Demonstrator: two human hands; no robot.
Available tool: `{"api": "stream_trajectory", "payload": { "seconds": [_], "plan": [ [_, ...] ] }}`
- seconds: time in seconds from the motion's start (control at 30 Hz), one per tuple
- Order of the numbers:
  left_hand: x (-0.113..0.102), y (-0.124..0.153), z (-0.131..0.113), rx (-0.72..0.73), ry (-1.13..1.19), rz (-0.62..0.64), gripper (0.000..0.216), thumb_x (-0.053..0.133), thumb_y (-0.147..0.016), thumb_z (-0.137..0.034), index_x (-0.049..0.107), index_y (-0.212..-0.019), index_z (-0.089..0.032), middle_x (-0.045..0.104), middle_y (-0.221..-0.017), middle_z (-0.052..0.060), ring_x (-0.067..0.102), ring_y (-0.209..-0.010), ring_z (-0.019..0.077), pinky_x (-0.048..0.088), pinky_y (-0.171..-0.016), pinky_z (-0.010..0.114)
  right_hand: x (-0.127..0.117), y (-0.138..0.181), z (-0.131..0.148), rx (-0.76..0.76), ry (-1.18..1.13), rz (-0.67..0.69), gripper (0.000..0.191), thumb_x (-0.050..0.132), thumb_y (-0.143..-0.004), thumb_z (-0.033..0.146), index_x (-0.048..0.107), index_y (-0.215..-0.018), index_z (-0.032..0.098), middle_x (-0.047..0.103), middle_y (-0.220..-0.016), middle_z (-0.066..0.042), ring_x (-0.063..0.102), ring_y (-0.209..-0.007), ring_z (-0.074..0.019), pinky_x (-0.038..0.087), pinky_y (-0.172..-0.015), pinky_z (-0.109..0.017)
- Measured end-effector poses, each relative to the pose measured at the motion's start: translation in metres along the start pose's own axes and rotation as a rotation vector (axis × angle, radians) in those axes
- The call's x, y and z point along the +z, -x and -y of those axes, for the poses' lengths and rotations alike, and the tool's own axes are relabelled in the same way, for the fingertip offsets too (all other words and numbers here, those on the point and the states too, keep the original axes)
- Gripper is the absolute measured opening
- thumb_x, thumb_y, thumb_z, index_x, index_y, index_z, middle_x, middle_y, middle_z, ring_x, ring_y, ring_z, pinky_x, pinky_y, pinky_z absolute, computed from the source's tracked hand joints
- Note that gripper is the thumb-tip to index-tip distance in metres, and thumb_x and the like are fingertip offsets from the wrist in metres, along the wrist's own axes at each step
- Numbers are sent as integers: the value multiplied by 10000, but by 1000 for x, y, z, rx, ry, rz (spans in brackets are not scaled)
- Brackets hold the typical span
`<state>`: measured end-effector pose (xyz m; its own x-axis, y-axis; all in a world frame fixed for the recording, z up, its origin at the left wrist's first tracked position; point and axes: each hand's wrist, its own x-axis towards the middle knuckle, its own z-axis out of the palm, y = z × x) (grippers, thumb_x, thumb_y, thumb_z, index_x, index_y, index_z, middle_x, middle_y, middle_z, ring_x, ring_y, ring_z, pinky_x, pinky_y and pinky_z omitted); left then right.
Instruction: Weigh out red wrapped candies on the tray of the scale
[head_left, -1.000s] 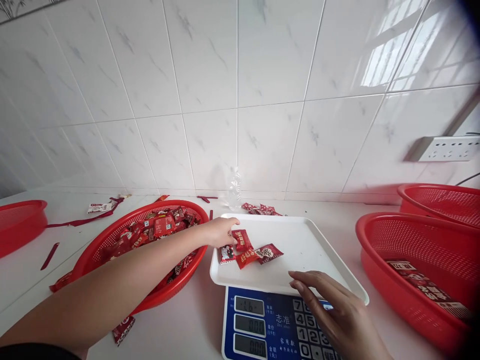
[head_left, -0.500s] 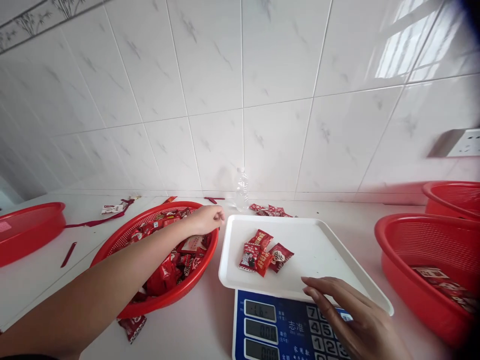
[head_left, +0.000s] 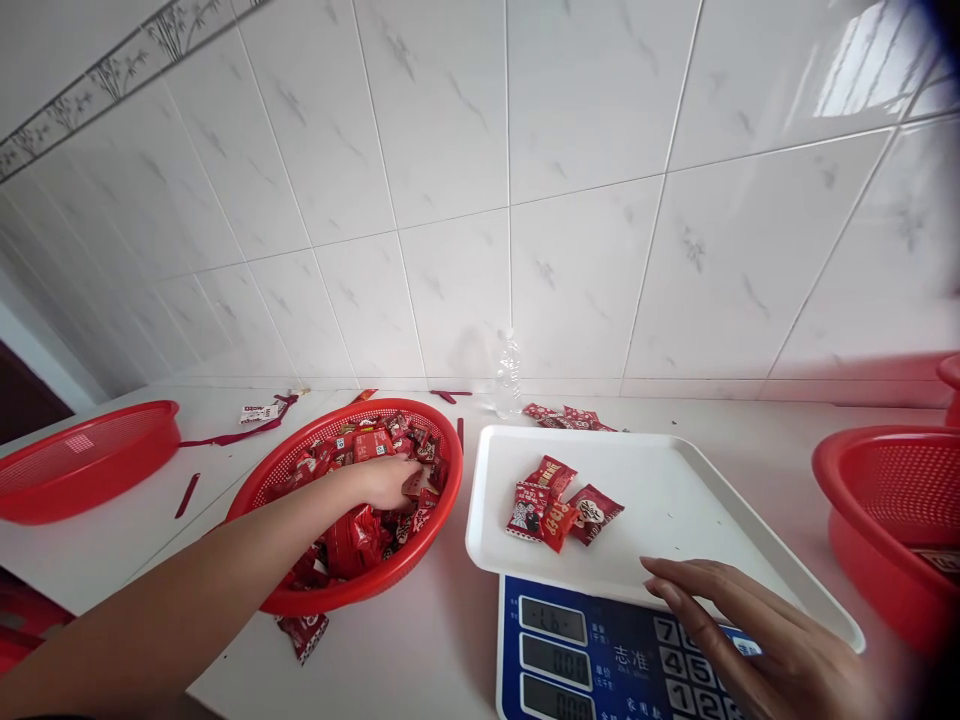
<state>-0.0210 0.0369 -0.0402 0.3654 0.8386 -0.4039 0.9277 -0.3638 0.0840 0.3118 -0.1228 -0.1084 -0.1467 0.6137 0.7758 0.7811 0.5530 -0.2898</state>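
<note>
My left hand (head_left: 391, 483) reaches down into a red perforated basket (head_left: 346, 597) filled with small red wrapped packets (head_left: 352, 545). Its fingers bend around a small red packet (head_left: 414, 484) near the basket's right side, their tips partly hidden. On the white tray (head_left: 720, 530) of a blue digital scale (head_left: 630, 655) lies a small pile of red packets (head_left: 556, 500). Above the tray's front edge and the scale's keypad hovers my right hand (head_left: 757, 635), holding nothing, its fingers stretched out with thumb and forefinger close together.
Other red baskets stand at the far left (head_left: 97, 465) and right (head_left: 862, 530). By the tiled wall are a clear plastic bottle (head_left: 508, 378) and some loose packets (head_left: 566, 416). One packet (head_left: 304, 634) lies below the full basket; a dark red ribbon (head_left: 240, 434) lies behind it.
My left hand has gone from above the basket's right rim down among the packets. The view has turned left, so things appear shifted right. My right hand stays over the scale.
</note>
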Motion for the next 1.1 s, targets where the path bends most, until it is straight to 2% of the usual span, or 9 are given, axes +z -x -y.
{"api": "stream_trajectory", "payload": {
  "seconds": [0.2, 0.27, 0.33, 0.43, 0.57, 0.67, 0.8, 0.97, 1.1],
  "plan": [
    [4, 1, -6, -56, -68, 30, 635, 584, -749, -216, 444, -1368, -225, 376, -1488, 156, 406, -1332, 345, 396, -1027, 441, 0, -3, 3, 5, 7, 13, 190, 486, -939, 367, 645, -967, 268, 723, -780, 15, 705, -650, -114, 556, -566, -140],
    [6, 3, -8, -90, -91, 30, 745, 592, -714, -155, 374, -1422, -234, 281, -1546, 152, 328, -1382, 360, 376, -1048, 462, 0, -2, 3, 11, 2, 13, 192, 485, -939, 370, 647, -966, 271, 723, -776, 18, 704, -649, -113, 553, -560, -140],
    [8, 4, -11, -112, -111, 25, 799, 592, -688, -117, 351, -1439, -239, 263, -1556, 146, 307, -1392, 367, 371, -1053, 471, 1, -2, 3, 21, 0, 14, 197, 487, -938, 373, 654, -966, 273, 724, -771, 18, 704, -644, -113, 551, -552, -140],
    [8, 8, -15, -114, -125, 20, 723, 594, -695, -135, 424, -1395, -207, 347, -1511, 163, 343, -1372, 367, 388, -1043, 461, 1, -2, 3, 40, -7, 19, 210, 492, -933, 383, 667, -953, 268, 727, -773, 11, 705, -640, -118, 548, -536, -143],
    [6, 13, -15, -94, -125, 17, 499, 560, -738, -184, 573, -1237, -197, 386, -1484, 156, 354, -1365, 350, 396, -1032, 441, 2, -3, 3, 56, -19, 21, 230, 490, -931, 395, 678, -934, 263, 726, -757, 6, 702, -626, -121, 545, -516, -147],
    [6, 16, -11, -52, -111, 35, 296, 523, -766, -215, 665, -1025, -202, 529, -1353, 136, 461, -1277, 323, 430, -986, 408, 3, -3, 4, 64, -24, 25, 238, 489, -931, 397, 682, -926, 259, 726, -761, 2, 700, -626, -118, 541, -506, -144],
    [7, 21, -2, -39, -81, 46, 167, 526, -745, -246, 660, -834, -200, 670, -1065, 113, 631, -970, 286, 499, -802, 358, 2, -3, 5, 75, -30, 22, 268, 482, -931, 410, 693, -911, 247, 730, -764, -13, 706, -633, -133, 554, -524, -163],
    [-1, 36, 8, -50, -14, 38, 98, 513, -735, -270, 565, -674, -214, 640, -736, 50, 574, -593, 210, 419, -532, 293, 1, -2, 5, 77, -37, 33, 279, 482, -930, 413, 697, -897, 239, 731, -753, -26, 707, -621, -151, 560, -516, -184],
    [-14, 48, 11, -40, 74, -34, 198, 522, -757, -335, 484, -600, -220, 540, -575, -5, 510, -542, 173, 355, -505, 252, 1, -2, 4, 49, -35, 32, 246, 491, -930, 388, 688, -920, 241, 733, -771, -19, 710, -634, -145, 564, -531, -175]
  ]
}}
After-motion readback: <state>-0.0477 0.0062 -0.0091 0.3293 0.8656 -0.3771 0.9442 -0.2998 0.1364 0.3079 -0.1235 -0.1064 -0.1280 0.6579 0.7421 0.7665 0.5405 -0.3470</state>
